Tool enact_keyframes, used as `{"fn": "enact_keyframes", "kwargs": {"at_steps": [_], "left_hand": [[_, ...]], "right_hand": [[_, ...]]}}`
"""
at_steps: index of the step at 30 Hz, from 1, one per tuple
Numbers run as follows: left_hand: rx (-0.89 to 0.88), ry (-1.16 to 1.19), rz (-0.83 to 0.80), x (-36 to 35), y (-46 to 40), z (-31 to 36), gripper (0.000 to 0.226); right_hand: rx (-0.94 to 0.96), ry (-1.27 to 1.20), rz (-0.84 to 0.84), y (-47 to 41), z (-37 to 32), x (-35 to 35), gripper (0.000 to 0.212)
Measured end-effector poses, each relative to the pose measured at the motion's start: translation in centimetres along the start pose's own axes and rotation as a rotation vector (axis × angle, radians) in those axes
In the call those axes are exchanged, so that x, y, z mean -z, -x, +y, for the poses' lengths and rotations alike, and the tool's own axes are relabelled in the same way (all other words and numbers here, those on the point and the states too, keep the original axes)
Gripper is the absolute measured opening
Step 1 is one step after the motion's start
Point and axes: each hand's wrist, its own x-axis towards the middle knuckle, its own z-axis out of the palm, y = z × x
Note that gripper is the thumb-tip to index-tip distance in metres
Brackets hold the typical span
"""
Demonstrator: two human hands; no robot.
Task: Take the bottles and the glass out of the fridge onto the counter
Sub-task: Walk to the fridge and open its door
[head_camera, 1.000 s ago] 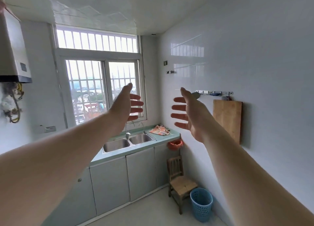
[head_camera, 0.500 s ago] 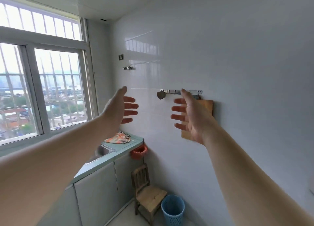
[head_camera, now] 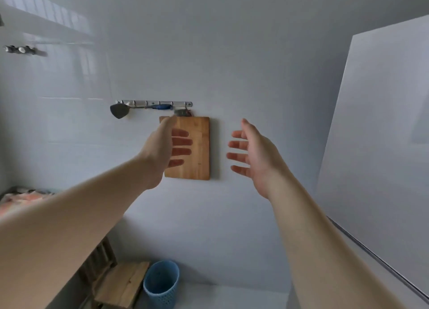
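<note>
The fridge [head_camera: 380, 132] is seen at the right edge, its door closed, so the bottles and glass cannot be seen. A cutting board [head_camera: 197, 150] is hung on the wall under a hook rail [head_camera: 154, 103]. The left hand [head_camera: 162, 146] and right hand [head_camera: 255, 155] are held out, fingers spread, nothing grasped. A blue basket [head_camera: 161, 283] is set beside a wooden chair [head_camera: 120, 283].

Both the left hand [head_camera: 162, 150] and the right hand [head_camera: 255, 155] (fingers spread, nothing held) are raised before a wall-hung cutting board [head_camera: 197, 146], the fridge [head_camera: 380, 146] at right.
</note>
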Motion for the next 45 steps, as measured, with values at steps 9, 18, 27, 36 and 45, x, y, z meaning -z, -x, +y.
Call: {"fn": "enact_keyframes", "kwargs": {"at_steps": [9,18,27,36,45], "left_hand": [[-0.015,0.015,-0.207,-11.9,-12.6,-4.0,0.057],[0.042,0.027,-0.403,-26.6,-23.3,-6.3,0.058],[0.097,0.102,-0.635,-36.7,-29.3,-9.3,0.058],[0.167,0.202,-0.968,-44.8,-35.0,-12.0,0.059],[0.356,0.312,-1.296,-49.7,-39.0,-13.6,0.064]], "right_hand": [[0.005,-0.047,0.219,-11.9,3.4,7.6,0.042],[-0.030,-0.073,0.390,-23.7,5.4,17.0,0.044],[-0.080,0.012,0.560,-28.9,7.5,22.5,0.045],[-0.101,0.137,0.849,-32.8,8.3,23.5,0.044],[-0.087,0.474,1.115,-38.0,8.0,21.5,0.036]]}}
